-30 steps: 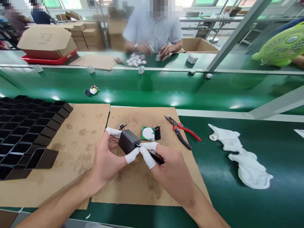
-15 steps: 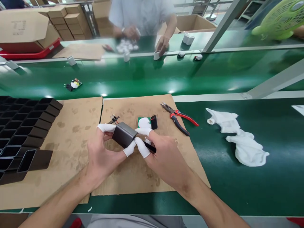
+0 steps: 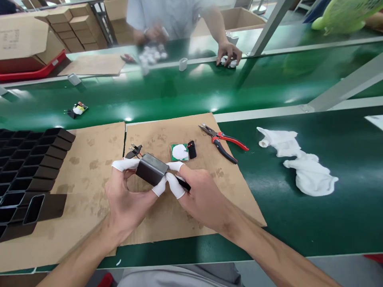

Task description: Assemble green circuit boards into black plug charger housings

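Note:
A black adapter casing [image 3: 152, 169] is gripped in my left hand [image 3: 129, 199], its fingers and thumb in white finger covers. From its left end a black plug piece with metal prongs [image 3: 134, 151] sticks out on thin wires. My right hand [image 3: 199, 191], also with white finger covers, pinches at the casing's right end, on a black end cap [image 3: 183, 183] that the fingers partly hide. Just beyond lies a green circuit board with a white pad [image 3: 180, 152], joined to a black end piece [image 3: 192, 149]. Red-and-black pliers [image 3: 220, 141] rest on the cardboard.
Rows of empty black casings [image 3: 36, 159] stand at the left on cardboard [image 3: 89, 175]. White cloth gloves [image 3: 311, 171] lie on the right. Across the green belt [image 3: 167, 95], a co-worker's hand [image 3: 229, 54] touches small parts. Another plug assembly [image 3: 77, 109] lies on the belt.
My hands keep their hold on the casing and end cap, with little visible movement. The co-worker's hand has left a white casing and reached right to the small parts. The view has shifted slightly.

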`<state>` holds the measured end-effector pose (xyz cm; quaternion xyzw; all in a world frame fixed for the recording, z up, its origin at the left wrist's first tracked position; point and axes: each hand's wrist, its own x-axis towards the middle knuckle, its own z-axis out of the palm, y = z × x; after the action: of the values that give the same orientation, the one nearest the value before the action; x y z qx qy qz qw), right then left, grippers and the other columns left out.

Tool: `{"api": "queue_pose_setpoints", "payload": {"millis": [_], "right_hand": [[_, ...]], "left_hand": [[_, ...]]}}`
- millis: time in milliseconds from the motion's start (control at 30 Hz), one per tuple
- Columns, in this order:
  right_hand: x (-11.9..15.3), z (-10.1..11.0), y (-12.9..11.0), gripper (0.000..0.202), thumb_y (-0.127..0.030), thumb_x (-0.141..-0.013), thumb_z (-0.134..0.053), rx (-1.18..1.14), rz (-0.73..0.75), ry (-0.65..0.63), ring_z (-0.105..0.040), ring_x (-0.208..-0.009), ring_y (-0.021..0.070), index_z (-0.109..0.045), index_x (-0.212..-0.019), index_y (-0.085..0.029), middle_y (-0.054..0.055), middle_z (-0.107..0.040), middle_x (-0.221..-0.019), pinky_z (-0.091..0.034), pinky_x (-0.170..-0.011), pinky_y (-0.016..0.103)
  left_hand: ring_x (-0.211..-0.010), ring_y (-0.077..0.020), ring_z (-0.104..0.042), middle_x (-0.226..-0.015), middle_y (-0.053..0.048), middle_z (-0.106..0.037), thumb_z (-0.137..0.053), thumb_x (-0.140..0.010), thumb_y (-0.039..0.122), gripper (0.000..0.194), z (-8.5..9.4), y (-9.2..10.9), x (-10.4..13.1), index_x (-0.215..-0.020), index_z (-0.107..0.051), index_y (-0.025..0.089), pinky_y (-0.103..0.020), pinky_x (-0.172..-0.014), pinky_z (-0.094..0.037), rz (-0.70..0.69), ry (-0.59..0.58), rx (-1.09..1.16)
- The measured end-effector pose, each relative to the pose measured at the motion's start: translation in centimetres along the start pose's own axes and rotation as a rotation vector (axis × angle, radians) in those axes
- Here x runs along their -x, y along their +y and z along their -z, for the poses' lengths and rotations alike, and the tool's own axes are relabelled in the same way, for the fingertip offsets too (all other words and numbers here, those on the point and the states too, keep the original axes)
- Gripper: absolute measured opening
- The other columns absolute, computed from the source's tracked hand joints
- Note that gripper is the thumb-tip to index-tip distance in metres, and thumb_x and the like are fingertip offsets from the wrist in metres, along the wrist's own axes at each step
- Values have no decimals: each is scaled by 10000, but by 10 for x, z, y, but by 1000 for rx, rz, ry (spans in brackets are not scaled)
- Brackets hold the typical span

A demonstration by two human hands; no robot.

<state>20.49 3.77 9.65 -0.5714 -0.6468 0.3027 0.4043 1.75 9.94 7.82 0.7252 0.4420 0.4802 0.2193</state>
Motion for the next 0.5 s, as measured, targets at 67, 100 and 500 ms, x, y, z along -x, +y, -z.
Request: {"api": "queue_pose_setpoints", "payload": {"millis": [67, 100, 500], "right_hand": [[0, -1, 1, 211, -253, -1140, -516, -20, 16, 12, -499, -560, 132, -715, -1162, -189, -49, -652, -706, -356, -587, 266], [0, -2, 2, 209, -251, -1140, -516, -26, 26, 17, -500, -560, 129, -715, -1160, -189, -51, -647, -705, -355, -584, 261], [0, -5, 4, 245, -264, -1141, -507, -42, 34, 49, -479, -548, 139, -730, -1212, -193, -64, -595, -667, -358, -587, 280]], "left_hand": [[-915, -205, -751, -1070, -4, -719, -971, -785, 295, 513, 1, 1, 0, -1163, -628, 241, -352, -839, -635, -8, 5, 3], [-915, -199, -745, -1070, 0, -710, -973, -782, 284, 520, 1, 1, 0, -1166, -624, 241, -344, -835, -632, -13, 4, 8], [-924, -189, -735, -1058, 4, -683, -958, -770, 285, 524, 0, -1, -3, -1172, -625, 238, -344, -854, -656, -43, 17, 8]]}}
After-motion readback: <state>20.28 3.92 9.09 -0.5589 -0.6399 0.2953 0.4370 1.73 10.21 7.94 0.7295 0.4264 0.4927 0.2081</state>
